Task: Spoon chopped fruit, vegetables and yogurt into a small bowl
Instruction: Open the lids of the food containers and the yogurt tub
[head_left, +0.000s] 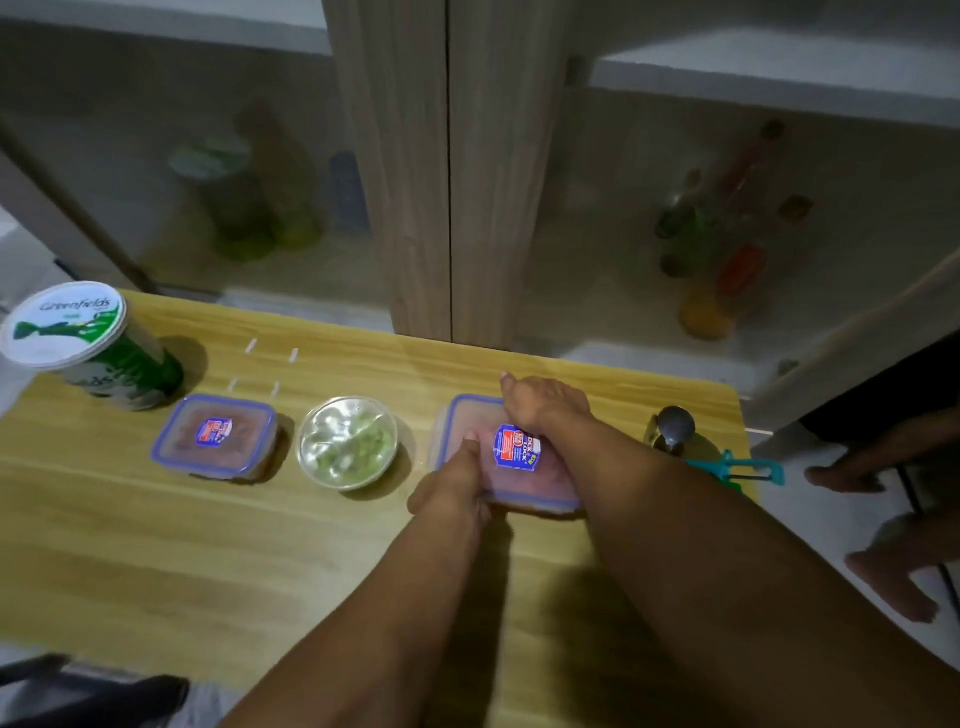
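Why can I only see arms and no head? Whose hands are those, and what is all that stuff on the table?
The camera sits on the person's head and looks down, so you see only their own arms. There is no robot here. On the wooden table stand a green and white yogurt tub, a lidded box with something reddish inside, and a round covered bowl of green pieces. Both hands are on a second lidded box: the left hand grips its near corner with the thumb on the lid, and the right hand grips its far edge. The lid is on. Behind the right arm lie a spoon and a teal tool, maybe a peeler.
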